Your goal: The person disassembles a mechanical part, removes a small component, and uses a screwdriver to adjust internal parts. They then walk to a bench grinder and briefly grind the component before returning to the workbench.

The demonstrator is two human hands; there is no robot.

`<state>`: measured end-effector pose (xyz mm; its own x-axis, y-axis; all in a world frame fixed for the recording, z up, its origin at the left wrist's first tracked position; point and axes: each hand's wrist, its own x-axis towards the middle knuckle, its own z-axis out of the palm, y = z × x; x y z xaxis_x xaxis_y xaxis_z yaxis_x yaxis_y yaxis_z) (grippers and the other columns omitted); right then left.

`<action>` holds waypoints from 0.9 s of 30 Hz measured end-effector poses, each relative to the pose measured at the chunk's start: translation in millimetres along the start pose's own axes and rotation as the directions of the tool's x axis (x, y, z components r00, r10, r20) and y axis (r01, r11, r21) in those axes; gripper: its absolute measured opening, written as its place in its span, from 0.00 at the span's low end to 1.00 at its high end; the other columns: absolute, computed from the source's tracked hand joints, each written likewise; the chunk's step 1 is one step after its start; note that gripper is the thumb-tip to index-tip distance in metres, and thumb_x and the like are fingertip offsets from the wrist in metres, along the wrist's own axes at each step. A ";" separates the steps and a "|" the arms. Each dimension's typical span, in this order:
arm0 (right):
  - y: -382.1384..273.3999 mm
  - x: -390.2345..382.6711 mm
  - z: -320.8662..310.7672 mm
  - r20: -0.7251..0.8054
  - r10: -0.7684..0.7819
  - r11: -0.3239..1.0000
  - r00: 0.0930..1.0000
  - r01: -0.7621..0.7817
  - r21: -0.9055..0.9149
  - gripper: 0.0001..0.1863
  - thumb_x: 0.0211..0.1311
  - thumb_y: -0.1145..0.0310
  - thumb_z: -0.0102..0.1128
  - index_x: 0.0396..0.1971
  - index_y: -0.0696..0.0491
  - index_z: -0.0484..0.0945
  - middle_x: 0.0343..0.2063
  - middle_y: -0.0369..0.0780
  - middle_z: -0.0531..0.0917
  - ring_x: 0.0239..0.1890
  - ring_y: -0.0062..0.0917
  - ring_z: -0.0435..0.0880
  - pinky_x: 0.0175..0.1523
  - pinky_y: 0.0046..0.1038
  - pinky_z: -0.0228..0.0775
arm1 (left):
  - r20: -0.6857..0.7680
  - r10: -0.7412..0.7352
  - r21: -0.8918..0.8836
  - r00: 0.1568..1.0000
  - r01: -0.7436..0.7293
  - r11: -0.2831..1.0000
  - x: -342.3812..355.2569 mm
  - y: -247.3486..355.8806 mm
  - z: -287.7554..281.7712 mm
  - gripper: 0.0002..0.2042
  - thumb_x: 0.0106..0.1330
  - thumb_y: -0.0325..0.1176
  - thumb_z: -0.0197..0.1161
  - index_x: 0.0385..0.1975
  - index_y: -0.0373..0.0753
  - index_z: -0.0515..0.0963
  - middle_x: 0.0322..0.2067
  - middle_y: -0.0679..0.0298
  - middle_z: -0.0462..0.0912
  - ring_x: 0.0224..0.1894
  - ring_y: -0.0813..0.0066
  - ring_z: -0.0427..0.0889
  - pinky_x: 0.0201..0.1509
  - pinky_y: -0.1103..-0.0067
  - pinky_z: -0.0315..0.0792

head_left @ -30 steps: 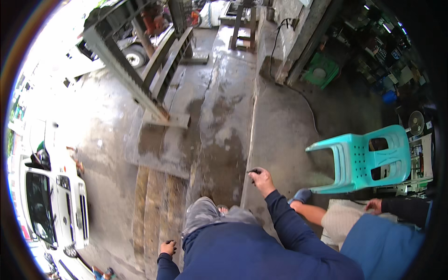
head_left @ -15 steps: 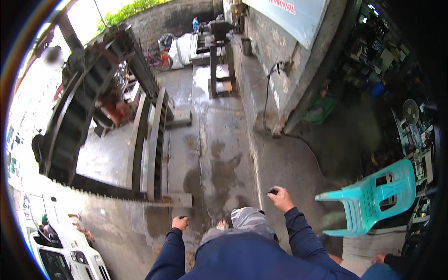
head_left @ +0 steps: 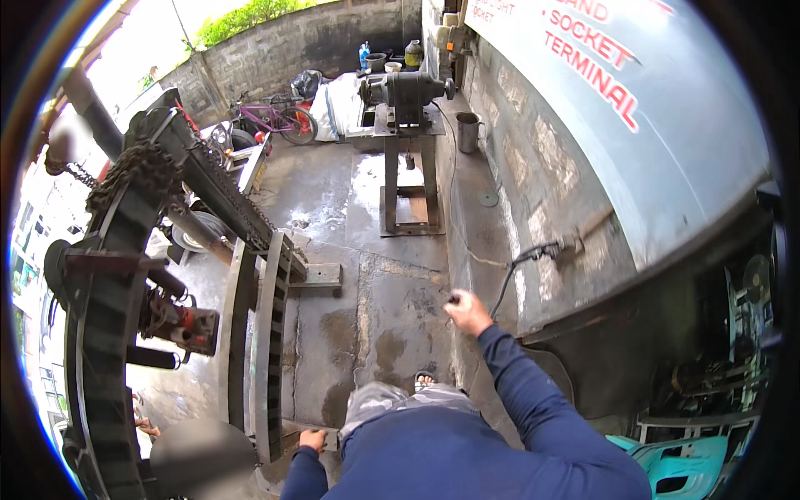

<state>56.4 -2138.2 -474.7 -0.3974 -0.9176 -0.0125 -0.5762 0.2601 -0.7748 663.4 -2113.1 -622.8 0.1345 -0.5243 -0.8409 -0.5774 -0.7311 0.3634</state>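
My right hand (head_left: 468,314) is raised in front of my body at the right. Its fingers are closed on a small dark object (head_left: 454,298), too small to name. Low at my left side is my left hand (head_left: 313,439), fingers curled, beside the foot of a steel press frame (head_left: 269,350); whether anything is in it stays hidden. Ahead, a dark bench grinder (head_left: 407,93) stands on a metal stand (head_left: 390,179), out of reach of both hands.
Chains (head_left: 137,173) and a red jack (head_left: 190,327) sit on the press frame at left. A black cable (head_left: 510,279) hangs by the right wall, near a metal mug-shaped container (head_left: 468,132). Farther back are a purple bicycle (head_left: 271,118) and white sacks (head_left: 337,104). Turquoise chairs (head_left: 687,462) stand lower right.
I have stepped forward: the grinder and wall sign are larger and nearer, while the turquoise chairs slide toward the lower right. My right hand is higher in view, the left lower.
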 end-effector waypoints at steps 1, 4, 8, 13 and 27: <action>-6.8 44.1 -9.3 -0.065 -0.117 0.993 0.991 0.116 -0.021 0.13 0.55 0.64 0.65 0.31 0.61 0.81 0.32 0.51 0.84 0.37 0.49 0.84 0.43 0.42 0.78 | -0.020 -0.086 -0.126 0.996 0.083 0.989 0.6 -5.2 -0.3 0.14 0.65 0.36 0.67 0.42 0.31 0.83 0.33 0.58 0.86 0.28 0.65 0.83 0.25 0.69 0.70; -23.8 174.2 -38.7 -0.105 -0.244 0.960 0.964 0.224 -0.169 0.11 0.57 0.65 0.63 0.31 0.58 0.81 0.33 0.51 0.82 0.40 0.49 0.83 0.47 0.43 0.78 | -0.131 -0.142 -0.197 0.981 0.115 0.974 11.8 -3.3 13.0 0.10 0.65 0.34 0.66 0.39 0.34 0.82 0.30 0.56 0.84 0.27 0.62 0.84 0.27 0.65 0.75; -34.1 324.0 -61.7 -0.117 -0.298 0.917 0.947 0.251 -0.311 0.10 0.57 0.65 0.62 0.32 0.58 0.81 0.40 0.49 0.82 0.44 0.47 0.83 0.52 0.41 0.78 | 0.220 0.268 0.549 0.938 -0.346 0.761 73.2 52.5 38.4 0.15 0.68 0.39 0.61 0.47 0.38 0.85 0.42 0.44 0.88 0.37 0.48 0.89 0.40 0.60 0.81; -47.6 451.6 -71.0 -0.022 -0.288 0.878 0.957 0.255 -0.405 0.13 0.58 0.65 0.61 0.38 0.57 0.84 0.54 0.49 0.81 0.61 0.45 0.78 0.66 0.41 0.71 | 0.423 0.407 0.837 0.810 -0.521 0.166 192.9 247.6 36.4 0.09 0.66 0.37 0.58 0.34 0.43 0.85 0.33 0.49 0.89 0.36 0.49 0.89 0.46 0.58 0.80; -2.9 764.6 -69.4 0.323 -0.045 0.739 0.945 0.249 -0.626 0.22 0.57 0.65 0.59 0.52 0.52 0.85 0.65 0.50 0.77 0.64 0.44 0.79 0.68 0.42 0.72 | -0.206 0.613 -0.139 0.763 -0.643 0.753 241.5 810.3 -5.9 0.12 0.68 0.30 0.67 0.47 0.32 0.84 0.35 0.63 0.87 0.33 0.77 0.82 0.39 0.78 0.76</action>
<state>-295.4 -2819.7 -438.2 -0.1188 -0.9763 -0.1811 -0.9718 0.1518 -0.1803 232.7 -2834.7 -529.0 -0.0859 -0.9380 -0.3357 -0.4094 -0.2739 0.8702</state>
